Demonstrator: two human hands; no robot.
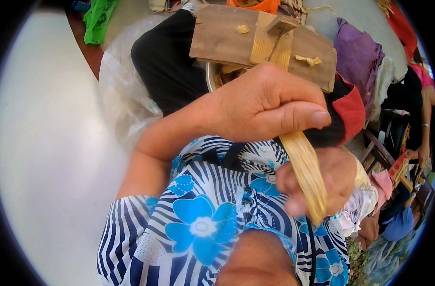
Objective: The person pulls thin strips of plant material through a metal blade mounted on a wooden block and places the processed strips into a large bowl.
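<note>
A flat, pale yellow strip of dried plant leaf or straw [303, 171] hangs down from my left hand [274, 102]. My left hand is closed on the strip's upper end, thumb pressed against the curled fingers. Behind the strip and lower is my right hand [339, 178], smeared by motion; whether its fingers grip anything does not show. Beyond the hands, a brown wooden board [217, 35] lies across my lap above a metal-rimmed container [209, 78]. On the board are a small folded yellow piece [243, 29] and a knotted yellow strip [309, 60].
A lighter wooden slat with an upright block [283, 23] crosses the board's middle. An orange container [255, 5] stands beyond it. Purple cloth [358, 52] lies to the right, clear plastic sheeting [127, 86] and a green bag [98, 21] to the left. Other people [413, 100] sit at far right.
</note>
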